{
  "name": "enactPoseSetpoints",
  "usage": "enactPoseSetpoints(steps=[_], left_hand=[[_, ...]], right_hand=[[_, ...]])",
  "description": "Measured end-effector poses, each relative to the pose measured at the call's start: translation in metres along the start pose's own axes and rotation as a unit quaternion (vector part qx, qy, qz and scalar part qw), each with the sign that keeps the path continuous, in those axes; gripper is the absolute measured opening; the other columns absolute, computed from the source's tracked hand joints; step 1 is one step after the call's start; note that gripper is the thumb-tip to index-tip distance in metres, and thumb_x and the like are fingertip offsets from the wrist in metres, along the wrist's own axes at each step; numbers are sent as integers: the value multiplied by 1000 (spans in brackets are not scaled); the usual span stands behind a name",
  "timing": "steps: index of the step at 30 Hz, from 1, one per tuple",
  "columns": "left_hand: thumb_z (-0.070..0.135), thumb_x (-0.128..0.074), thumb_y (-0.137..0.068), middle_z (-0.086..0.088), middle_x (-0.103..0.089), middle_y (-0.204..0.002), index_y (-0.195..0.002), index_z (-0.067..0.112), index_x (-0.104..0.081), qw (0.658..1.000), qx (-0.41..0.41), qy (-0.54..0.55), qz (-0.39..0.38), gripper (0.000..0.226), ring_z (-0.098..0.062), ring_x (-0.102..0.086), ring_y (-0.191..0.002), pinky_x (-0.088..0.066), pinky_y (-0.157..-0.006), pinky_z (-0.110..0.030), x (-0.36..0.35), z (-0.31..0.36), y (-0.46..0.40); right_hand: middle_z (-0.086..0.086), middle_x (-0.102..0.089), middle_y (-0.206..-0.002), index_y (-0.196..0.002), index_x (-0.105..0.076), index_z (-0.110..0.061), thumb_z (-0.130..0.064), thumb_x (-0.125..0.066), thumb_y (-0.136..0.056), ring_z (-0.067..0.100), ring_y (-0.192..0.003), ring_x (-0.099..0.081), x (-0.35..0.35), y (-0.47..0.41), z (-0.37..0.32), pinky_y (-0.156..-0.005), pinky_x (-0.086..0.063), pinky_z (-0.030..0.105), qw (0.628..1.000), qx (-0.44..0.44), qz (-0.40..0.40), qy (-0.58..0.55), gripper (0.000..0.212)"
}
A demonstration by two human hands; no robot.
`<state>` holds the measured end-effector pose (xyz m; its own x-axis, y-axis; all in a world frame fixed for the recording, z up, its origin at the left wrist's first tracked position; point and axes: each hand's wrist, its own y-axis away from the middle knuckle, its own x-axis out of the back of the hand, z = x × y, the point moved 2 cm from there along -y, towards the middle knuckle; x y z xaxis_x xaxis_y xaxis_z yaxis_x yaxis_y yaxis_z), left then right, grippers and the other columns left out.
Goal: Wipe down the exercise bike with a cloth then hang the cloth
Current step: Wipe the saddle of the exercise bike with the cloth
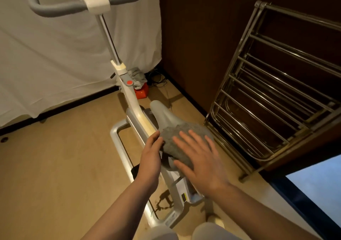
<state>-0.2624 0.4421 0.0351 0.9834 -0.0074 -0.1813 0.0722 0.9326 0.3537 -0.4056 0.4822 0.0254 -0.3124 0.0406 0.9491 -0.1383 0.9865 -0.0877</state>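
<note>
A white exercise bike (129, 94) stands on the tan floor, its grey handlebar (55, 9) at the top and its grey saddle (161, 112) in the middle. A grey cloth (177, 138) lies spread over the saddle's rear half. My right hand (199, 158) lies flat on the cloth with straight, spread fingers. My left hand (150, 156) holds the saddle's left edge, thumb against the cloth, fingers curled under and partly hidden.
A folded metal drying rack (273, 92) leans against the dark wall on the right. A white sheet (46, 64) hangs at the back left. An orange box (141, 93) with a bundle of fabric and cables sits behind the bike. A blue surface (317, 190) is at lower right.
</note>
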Motion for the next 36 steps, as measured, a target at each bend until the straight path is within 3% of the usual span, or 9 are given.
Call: enactPoseSetpoints(steps=[2,6,11,15,18,21,26,31,36], left_hand=[[30,-46,-99,4,-68,-117,-120,28,-62,1000,8,10,-17,26,-11,-60,-112,-48,-82,-23,9,-1,-1],[27,-44,-101,0,-73,-107,-106,21,-71,998,30,39,-50,28,-13,-66,-106,-48,-87,-27,20,2,-1],[33,-43,-99,-5,-74,-106,-108,15,-70,994,65,63,-65,33,-17,-67,-106,-49,-89,-29,35,4,-8],[42,-37,-99,-6,-72,-111,-117,18,-68,990,80,37,-110,44,-18,-67,-107,-49,-96,-38,42,1,-8],[39,-36,-101,-5,-71,-114,-120,17,-66,992,67,35,-104,42,-17,-64,-112,-47,-97,-35,42,-3,-5],[35,-38,-102,-2,-70,-116,-122,17,-65,993,54,21,-103,38,-14,-62,-113,-46,-101,-35,40,-2,-3],[43,-37,-101,0,-70,-116,-123,21,-64,991,63,17,-113,42,-13,-62,-113,-48,-99,-34,48,-6,0],[48,-41,-99,7,-62,-127,-131,33,-56,994,43,-22,-102,38,-10,-56,-120,-46,-102,-39,45,-9,3],[50,-38,-99,7,-61,-129,-134,33,-52,994,46,-25,-99,41,-12,-56,-120,-40,-108,-42,47,-5,3]], right_hand=[[-20,-16,-156,-152,-13,-39,-67,-27,-91,3,-147,-2,-3,1,-6,-117,7,40,999,-39,17,-22,68],[-5,-41,-151,-150,-30,-22,-53,-49,-90,18,-144,-27,-18,-16,-48,-116,-14,47,995,-36,37,83,70],[3,-41,-151,-144,-43,-22,-40,-61,-86,27,-145,-25,-16,-34,-61,-116,-12,50,994,-59,28,84,64],[6,-34,-155,-146,-40,-26,-35,-81,-66,31,-144,-26,-28,4,-60,-111,-18,53,991,-36,5,126,90],[3,-30,-157,-147,-37,-30,-47,-65,-82,29,-146,-22,-23,-19,-61,-114,-14,54,985,-54,21,162,73],[3,-11,-162,-151,-25,-29,-46,-44,-94,29,-149,-4,-22,-46,-74,-117,-1,54,982,-84,4,167,63],[5,-30,-157,-148,-37,-28,-47,-63,-84,30,-146,-22,-26,-15,-70,-114,-20,55,985,-76,11,154,72],[0,9,-163,-154,-1,-30,-45,-43,-96,26,-149,9,-14,-60,-67,-118,0,52,982,-83,-61,160,74],[2,18,-161,-153,13,-24,-47,-42,-96,26,-148,14,-15,-63,-67,-119,2,52,977,-122,-91,148,82]])
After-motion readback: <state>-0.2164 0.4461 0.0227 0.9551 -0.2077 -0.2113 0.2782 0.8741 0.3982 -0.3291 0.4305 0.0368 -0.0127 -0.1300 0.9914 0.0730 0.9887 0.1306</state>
